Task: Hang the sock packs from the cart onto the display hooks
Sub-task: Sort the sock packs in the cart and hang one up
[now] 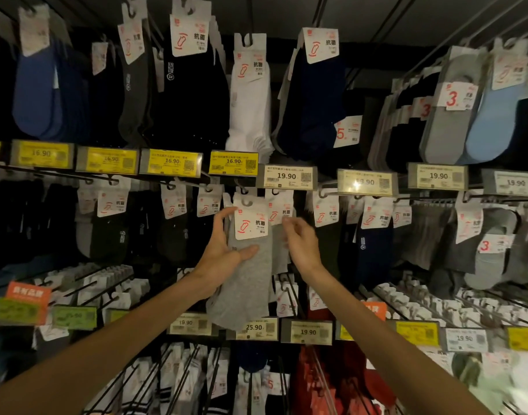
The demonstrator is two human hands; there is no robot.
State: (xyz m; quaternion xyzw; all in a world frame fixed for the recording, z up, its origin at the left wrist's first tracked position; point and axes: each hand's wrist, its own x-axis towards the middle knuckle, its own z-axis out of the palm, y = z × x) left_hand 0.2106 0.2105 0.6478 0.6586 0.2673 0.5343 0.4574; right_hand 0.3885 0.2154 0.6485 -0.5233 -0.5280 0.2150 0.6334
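Observation:
A grey sock pack (247,274) with a white header card hangs at the middle row of the display, its card hole at a black hook (243,190) under the 16.90 price tag. My left hand (223,250) holds the pack from the left, thumb across the grey fabric and fingers up along the card's edge. Just right of the pack, my right hand (300,239) hovers with fingers loosely curled and slightly blurred, holding nothing. The cart is out of view.
Rows of hooks full of sock packs surround the spot: black, blue and white pairs above (250,94), dark and grey ones either side, red ones (331,378) below. Price tag strips (286,176) jut out on rails. Long black hook rods (292,295) stick out toward me below.

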